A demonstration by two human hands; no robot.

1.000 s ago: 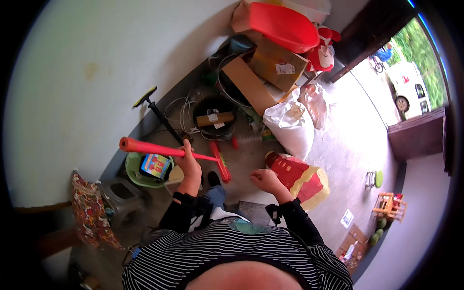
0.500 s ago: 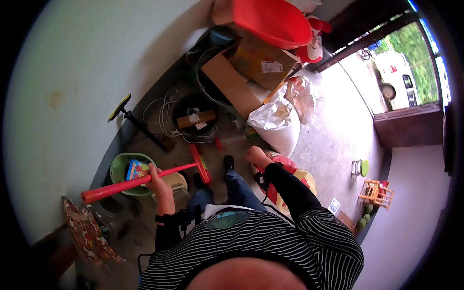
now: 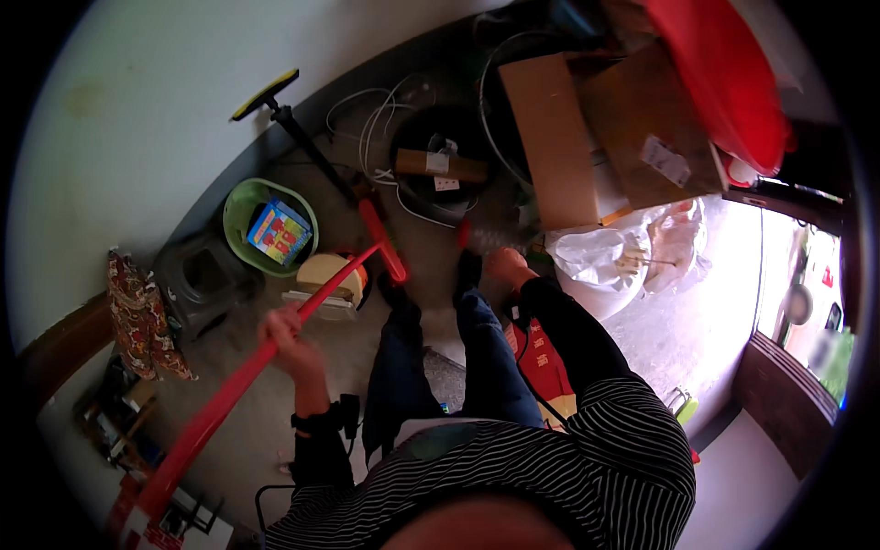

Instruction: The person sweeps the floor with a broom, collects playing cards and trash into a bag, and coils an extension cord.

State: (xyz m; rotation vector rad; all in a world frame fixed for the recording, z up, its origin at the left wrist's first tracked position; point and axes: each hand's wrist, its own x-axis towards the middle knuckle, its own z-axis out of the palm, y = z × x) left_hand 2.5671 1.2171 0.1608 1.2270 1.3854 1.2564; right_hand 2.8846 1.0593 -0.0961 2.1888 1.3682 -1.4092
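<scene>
My left hand (image 3: 289,339) is wrapped round the long red handle of a broom (image 3: 229,390). The broom's red head (image 3: 380,240) rests on the floor ahead of my feet, and its handle slopes back past my left side. My right hand (image 3: 507,264) is closed in front of my right leg; what it holds, if anything, is hidden. Just beyond it, a clear ribbed object with a red end (image 3: 465,233), blurred, appears to lie on the floor. Beside the broom head stand a green basin (image 3: 310,206) with a colourful box (image 3: 280,232) in it and a small cream-topped stool (image 3: 328,277).
A black pole with a yellow-edged head (image 3: 302,133) leans at the wall. A dark tub (image 3: 426,128) holds a cardboard piece. Cardboard boxes (image 3: 550,137), a white sack (image 3: 596,266) and a red basin (image 3: 724,73) crowd the right. A dark plastic stool (image 3: 188,302) stands left.
My view has swung, so the room's things sit differently. The handle's near end has dropped toward the lower left. My left hand still grips the broom; my right hand stays closed.
</scene>
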